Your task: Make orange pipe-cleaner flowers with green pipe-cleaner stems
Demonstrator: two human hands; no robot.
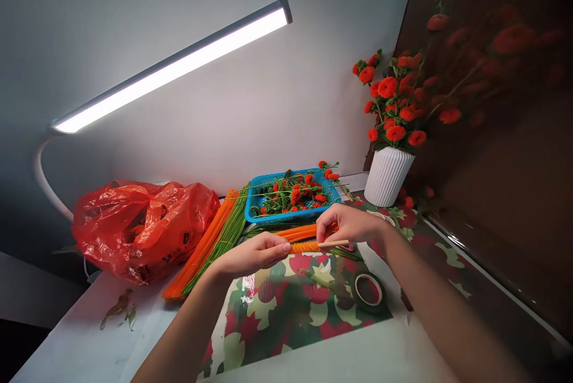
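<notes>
Between my hands, a thin wooden stick (335, 243) lies roughly level, with an orange fuzzy stem (305, 247) coiled around its left part. My left hand (264, 250) pinches the left end of the coil between thumb and fingers. At the coil's right end, my right hand (342, 225) has its fingers closed on the orange stem and the stick, whose bare end sticks out to the right. Just behind, loose orange stems (298, 232) lie on the patterned mat (290, 311). A roll of dark green tape (369, 291) rests on the mat below my right hand.
A blue basket (249, 204) holds red flowers with green stems. Orange stems (201, 252) and green stems (228, 234) lie beside a red plastic bag (143, 228). A white vase (388, 177) with red flowers stands back right; a lit lamp (179, 67) hangs overhead.
</notes>
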